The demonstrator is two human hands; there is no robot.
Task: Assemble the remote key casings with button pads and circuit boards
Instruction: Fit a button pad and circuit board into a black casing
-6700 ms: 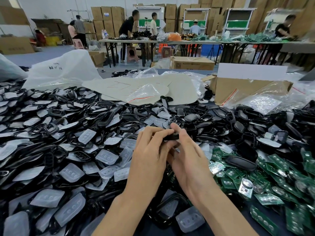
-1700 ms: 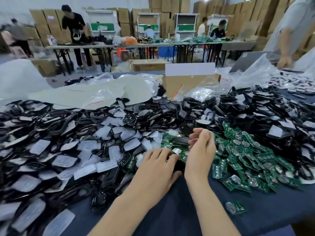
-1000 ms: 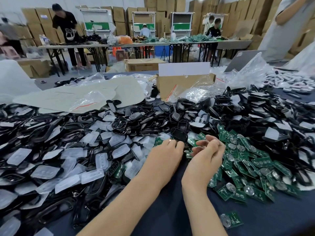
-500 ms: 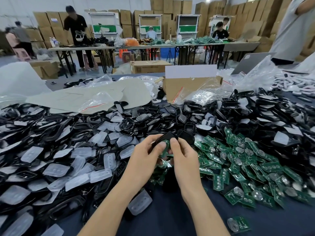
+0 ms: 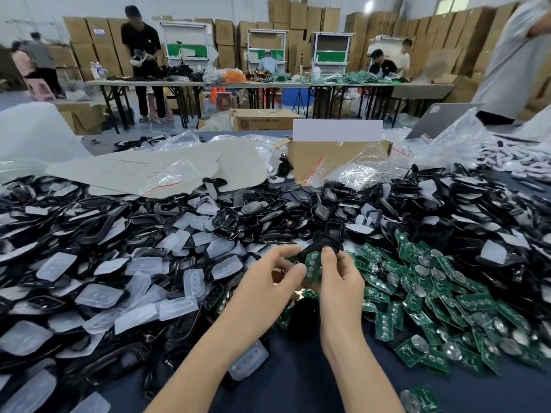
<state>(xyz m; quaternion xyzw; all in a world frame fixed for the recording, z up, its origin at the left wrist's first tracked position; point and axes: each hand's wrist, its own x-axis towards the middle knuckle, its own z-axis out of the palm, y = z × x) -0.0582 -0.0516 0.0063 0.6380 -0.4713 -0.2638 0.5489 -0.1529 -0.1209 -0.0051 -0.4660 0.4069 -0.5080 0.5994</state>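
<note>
Close together, the left hand [image 5: 265, 286] and right hand [image 5: 341, 283] pinch 1 green circuit board [image 5: 312, 266] against a black casing [image 5: 324, 243], near the front edge of the counter [image 5: 298, 383].

1 head-worn view, forward and down, close over table [image 5: 298, 383] and hands.

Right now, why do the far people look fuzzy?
Head view: the left hand, right hand and circuit board they hold look sharp; the far workers are soft, and the wide lens tilts and smears the boxes at the right edge.
</note>
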